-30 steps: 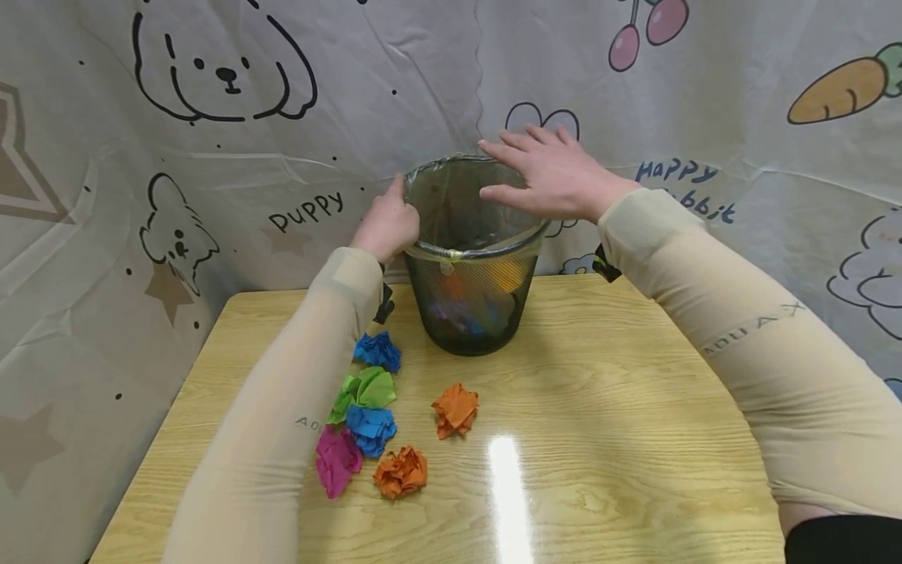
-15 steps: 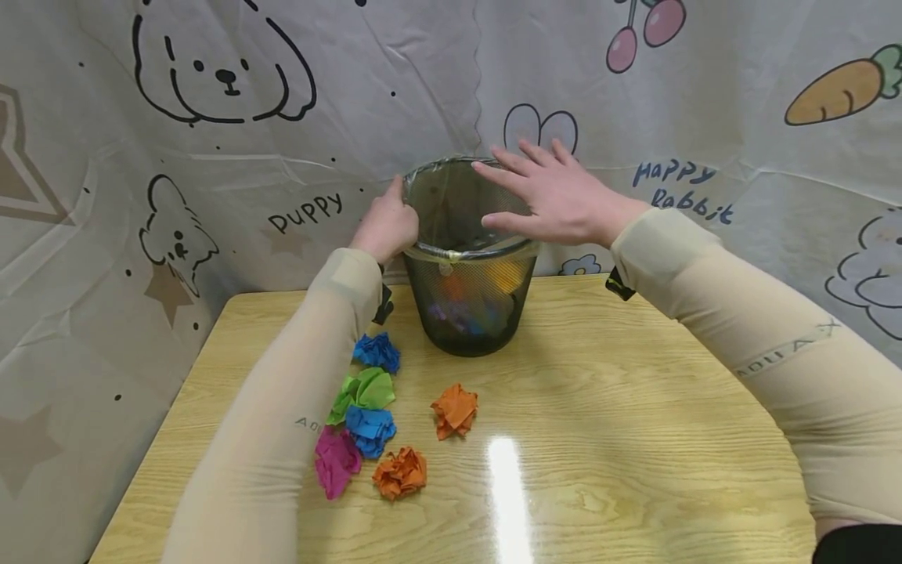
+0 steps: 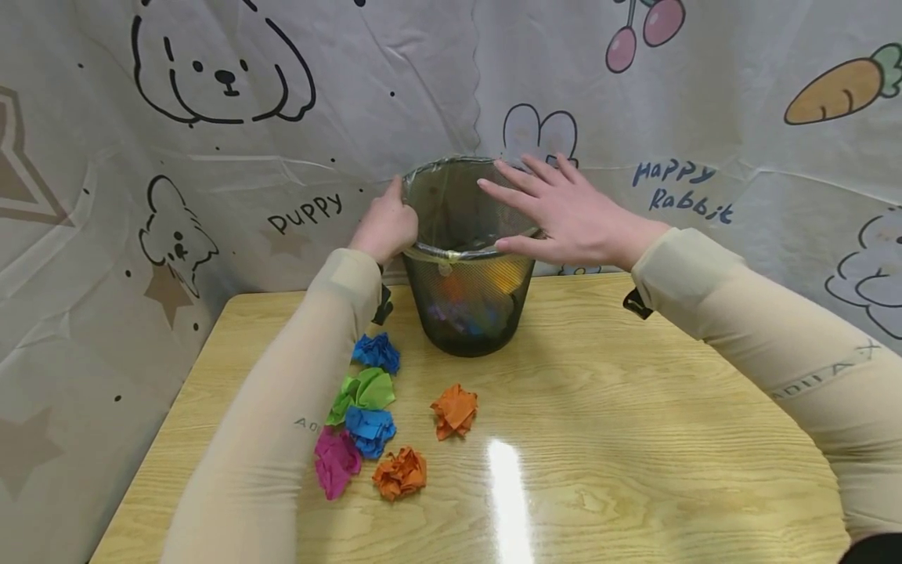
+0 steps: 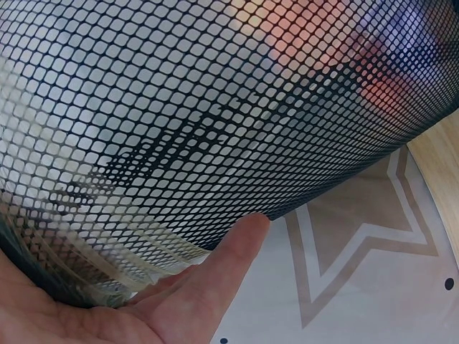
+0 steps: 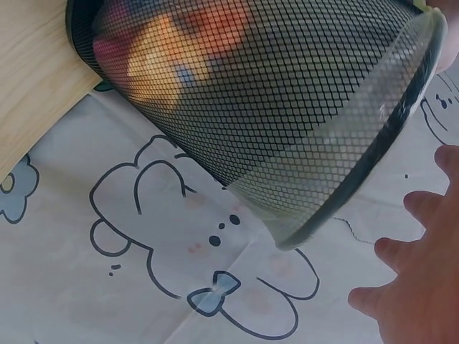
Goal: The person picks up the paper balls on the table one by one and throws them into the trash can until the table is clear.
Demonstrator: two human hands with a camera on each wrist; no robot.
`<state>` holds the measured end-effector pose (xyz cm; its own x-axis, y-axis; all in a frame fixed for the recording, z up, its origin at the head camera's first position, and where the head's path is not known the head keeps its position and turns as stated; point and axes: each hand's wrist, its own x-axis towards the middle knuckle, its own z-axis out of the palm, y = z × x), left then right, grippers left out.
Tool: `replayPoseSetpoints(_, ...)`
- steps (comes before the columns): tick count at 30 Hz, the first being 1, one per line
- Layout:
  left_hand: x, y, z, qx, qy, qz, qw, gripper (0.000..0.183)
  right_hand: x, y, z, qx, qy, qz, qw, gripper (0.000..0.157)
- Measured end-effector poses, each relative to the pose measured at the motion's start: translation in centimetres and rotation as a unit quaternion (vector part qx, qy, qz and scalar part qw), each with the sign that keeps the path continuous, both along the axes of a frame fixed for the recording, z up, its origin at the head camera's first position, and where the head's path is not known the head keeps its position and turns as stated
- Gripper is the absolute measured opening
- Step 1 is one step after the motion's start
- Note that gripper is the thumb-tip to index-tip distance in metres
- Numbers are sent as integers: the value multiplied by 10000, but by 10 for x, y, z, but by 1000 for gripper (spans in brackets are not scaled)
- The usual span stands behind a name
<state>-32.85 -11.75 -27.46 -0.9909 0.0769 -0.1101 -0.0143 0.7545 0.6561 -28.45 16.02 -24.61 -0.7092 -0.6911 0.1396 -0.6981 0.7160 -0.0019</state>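
A black mesh waste bin [image 3: 430,290] with a clear liner over its rim stands at the back of the table, coloured paper showing through its wall. My left hand [image 3: 387,227] grips the bin's left rim; in the left wrist view its thumb [image 4: 237,247] lies along the outside of the mesh and the other fingers are largely hidden. With fingers spread and nothing held, my right hand [image 3: 581,219] is at the right side of the bin's mouth, overlapping the rim in the head view. The right wrist view shows its fingers [image 5: 423,251] apart from the rim.
Crumpled paper balls lie in front of the bin: dark blue [image 3: 377,352], green [image 3: 369,389], light blue [image 3: 370,431], magenta [image 3: 337,462], and two orange, one nearer [image 3: 400,473] and one farther [image 3: 455,410]. A printed curtain [image 3: 395,78] hangs behind the wooden table [image 3: 634,439].
My right hand has moved right and down, toward me, with its fingers still spread. My left hand, the bin and the paper balls on the table have stayed put.
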Motion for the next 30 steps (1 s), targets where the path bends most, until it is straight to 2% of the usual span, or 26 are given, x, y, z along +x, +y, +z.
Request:
replayPoseSetpoints(8,1,0,1,-37,50,-18,10000,68,16,6,-6,-70,81,281,9995,80)
replayPoseSetpoints(21,2,0,2,31,29,-62,10000,68,56,6,-15,-51,552,1135,9920,84)
replayPoseSetpoints(30,1,0,1,-10,9,-67,10000,68,83,1,-35,10,506,1797,9824,87)
